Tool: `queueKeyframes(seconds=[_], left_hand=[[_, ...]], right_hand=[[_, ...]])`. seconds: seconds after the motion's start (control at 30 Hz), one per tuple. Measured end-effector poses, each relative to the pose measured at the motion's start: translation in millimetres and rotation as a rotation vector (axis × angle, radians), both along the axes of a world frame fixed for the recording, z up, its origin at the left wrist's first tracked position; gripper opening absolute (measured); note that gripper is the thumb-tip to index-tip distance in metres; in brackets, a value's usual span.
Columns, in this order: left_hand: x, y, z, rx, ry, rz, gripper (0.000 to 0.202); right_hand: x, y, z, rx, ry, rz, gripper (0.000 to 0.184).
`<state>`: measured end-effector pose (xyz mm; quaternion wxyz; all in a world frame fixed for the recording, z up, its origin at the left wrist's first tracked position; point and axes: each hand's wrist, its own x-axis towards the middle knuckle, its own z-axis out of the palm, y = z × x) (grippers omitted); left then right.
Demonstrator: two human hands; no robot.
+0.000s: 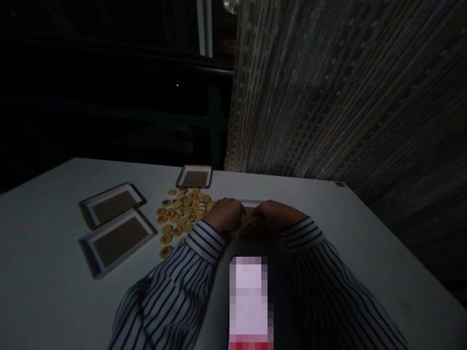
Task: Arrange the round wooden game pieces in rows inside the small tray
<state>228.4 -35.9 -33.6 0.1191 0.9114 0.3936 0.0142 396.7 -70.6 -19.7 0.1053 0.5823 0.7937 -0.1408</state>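
Note:
Several round wooden game discs with red and dark marks lie scattered on a white table. My left hand rests at the right edge of that pile, fingers curled. My right hand is close beside it, also curled. Between the two hands a few discs are pinched together. Both arms wear striped sleeves. A pale flat edge shows just behind the hands, mostly hidden.
Two shallow rectangular trays lie at the left, one behind the other. A third tray sits beyond the discs. A woven blind hangs at the back right. The room is dark.

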Motion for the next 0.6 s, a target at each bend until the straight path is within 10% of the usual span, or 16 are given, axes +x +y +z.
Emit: queueKeyframes(seconds=[0.6], left_hand=[[-1.6,0.5,1.1,0.018,-0.017,0.016,0.036]], right_hand=[[7.7,2.5,-3.7,0.047,0.010,-0.034,0.028]])
